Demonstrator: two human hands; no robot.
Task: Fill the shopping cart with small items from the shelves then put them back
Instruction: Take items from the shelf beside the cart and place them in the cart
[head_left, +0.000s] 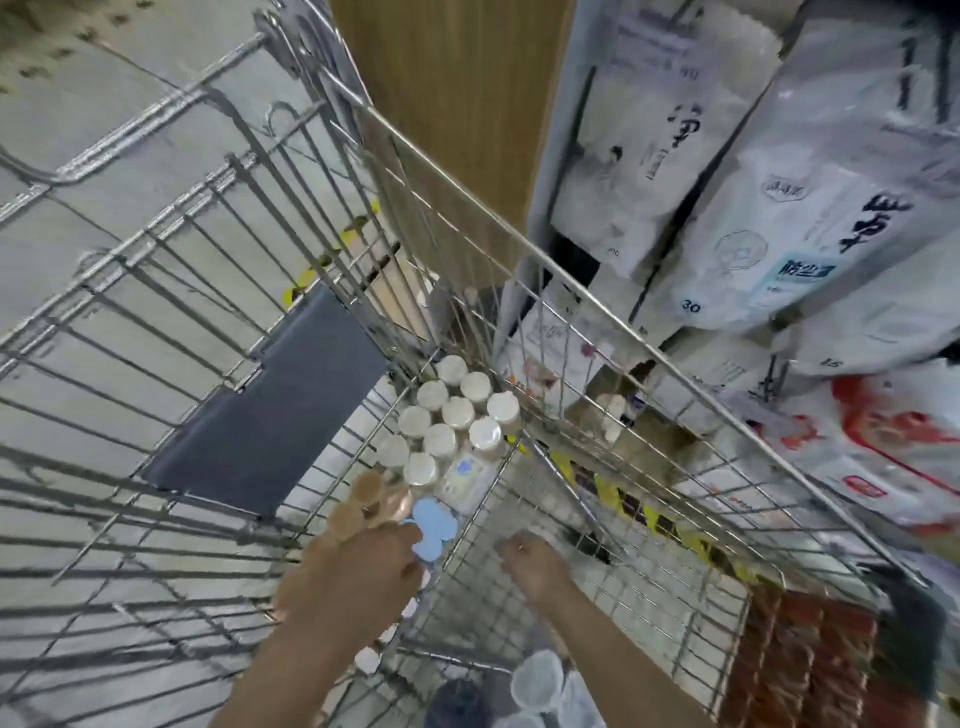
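Note:
I look down into a wire shopping cart (566, 280). Several small bottles with white caps (449, 410) stand packed together in its far corner, with a small white-and-blue box (465, 480) just in front of them. My left hand (353, 571) reaches into the cart and grips a light blue item (434, 527) near the bottles. My right hand (532, 561) hangs over the cart floor with its fingers curled downward; I cannot make out anything in it. The picture is blurred by motion.
Shelves on the right hold white plastic packs (779, 244) and red-and-white packs (883, 457). A grey flap (275, 410) lies against the cart's left wall. Translucent lidded containers (537, 680) sit at the near end. Grey floor with yellow-black tape (332, 260) lies beyond.

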